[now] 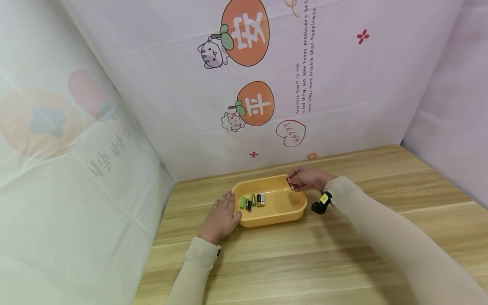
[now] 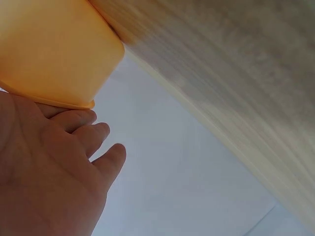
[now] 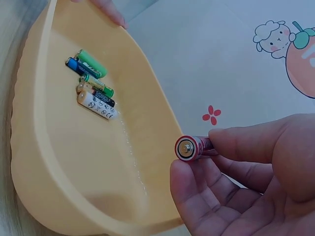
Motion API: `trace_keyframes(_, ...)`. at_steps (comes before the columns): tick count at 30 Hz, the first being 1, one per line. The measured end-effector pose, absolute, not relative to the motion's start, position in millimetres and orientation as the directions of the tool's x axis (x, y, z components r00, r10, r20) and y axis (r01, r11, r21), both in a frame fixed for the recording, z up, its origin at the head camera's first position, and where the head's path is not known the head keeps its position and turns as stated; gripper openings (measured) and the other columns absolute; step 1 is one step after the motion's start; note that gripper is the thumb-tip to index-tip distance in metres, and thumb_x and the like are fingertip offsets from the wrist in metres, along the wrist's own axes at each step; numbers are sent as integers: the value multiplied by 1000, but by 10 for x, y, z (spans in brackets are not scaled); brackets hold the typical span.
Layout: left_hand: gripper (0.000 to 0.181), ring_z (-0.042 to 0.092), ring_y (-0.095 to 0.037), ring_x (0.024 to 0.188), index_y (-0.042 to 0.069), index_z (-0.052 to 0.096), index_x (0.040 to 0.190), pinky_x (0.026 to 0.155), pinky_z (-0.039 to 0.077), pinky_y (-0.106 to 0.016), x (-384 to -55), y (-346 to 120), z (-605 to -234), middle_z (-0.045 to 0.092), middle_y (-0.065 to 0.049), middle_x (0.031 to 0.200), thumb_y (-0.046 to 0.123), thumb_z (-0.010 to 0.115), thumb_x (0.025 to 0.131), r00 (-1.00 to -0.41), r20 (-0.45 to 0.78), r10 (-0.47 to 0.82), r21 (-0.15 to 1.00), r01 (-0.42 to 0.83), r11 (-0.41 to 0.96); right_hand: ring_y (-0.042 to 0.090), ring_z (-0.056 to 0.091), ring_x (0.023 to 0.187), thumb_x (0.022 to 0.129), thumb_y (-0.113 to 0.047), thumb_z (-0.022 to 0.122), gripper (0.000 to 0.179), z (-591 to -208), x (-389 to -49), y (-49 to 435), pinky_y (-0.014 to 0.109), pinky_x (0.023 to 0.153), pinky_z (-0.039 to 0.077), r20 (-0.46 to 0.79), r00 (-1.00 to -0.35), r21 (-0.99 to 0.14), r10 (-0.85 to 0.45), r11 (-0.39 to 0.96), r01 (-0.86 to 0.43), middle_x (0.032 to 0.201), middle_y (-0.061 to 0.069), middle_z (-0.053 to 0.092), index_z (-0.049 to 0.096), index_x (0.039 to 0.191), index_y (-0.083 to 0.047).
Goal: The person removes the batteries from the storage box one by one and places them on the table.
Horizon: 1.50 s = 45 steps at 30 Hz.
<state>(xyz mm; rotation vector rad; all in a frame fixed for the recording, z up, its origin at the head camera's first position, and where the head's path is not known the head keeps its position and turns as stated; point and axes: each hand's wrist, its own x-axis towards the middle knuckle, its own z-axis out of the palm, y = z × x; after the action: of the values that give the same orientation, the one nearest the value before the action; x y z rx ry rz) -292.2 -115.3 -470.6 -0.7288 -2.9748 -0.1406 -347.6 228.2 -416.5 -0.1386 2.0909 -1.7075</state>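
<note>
A yellow plastic tray (image 1: 273, 217) stands on the wooden table. At its left end, several batteries in green, blue, black and white (image 3: 98, 104) lie in a loose row on the tray floor. My left hand (image 1: 220, 217) rests against the tray's left rim with its fingers extended; in the left wrist view the fingers touch the underside of the rim. Over the tray's right end, my right hand (image 1: 308, 178) pinches a red battery (image 3: 186, 148) between thumb and fingers, its metal tip facing the right wrist camera. Part of that battery is hidden behind the fingers.
A white printed cloth (image 1: 183, 140) hangs behind the table, with more cloth at the left and right sides. The wooden table top (image 1: 274, 262) extends in front of the tray. A black wrist camera (image 1: 320, 206) hangs beside the right wrist.
</note>
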Motion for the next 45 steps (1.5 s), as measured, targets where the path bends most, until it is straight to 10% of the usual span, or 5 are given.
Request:
trace_keyframes(23, 67, 12, -30, 146, -3, 16, 154, 115, 15, -45, -2906, -1234, -4714, 11, -15, 160, 38, 32, 103, -884, 86, 459, 96, 466, 880, 27, 63, 93, 97, -1, 52, 36, -4227, -3467, 2540, 46, 91, 50, -273, -908, -943, -319, 275, 187, 115, 29, 58, 46, 128, 17)
trace_keyframes(45, 69, 13, -32, 146, -4, 16, 153, 115, 16, -46, -2953, -1197, -4723, 13, -18, 160, 41, 27, 102, -876, 95, 473, 118, 482, 868, 16, 62, 76, 96, -1, 53, 34, -4362, -3478, 2966, 39, 78, 55, -283, -915, -924, -288, 339, 179, 89, 9, 64, 49, 126, 14)
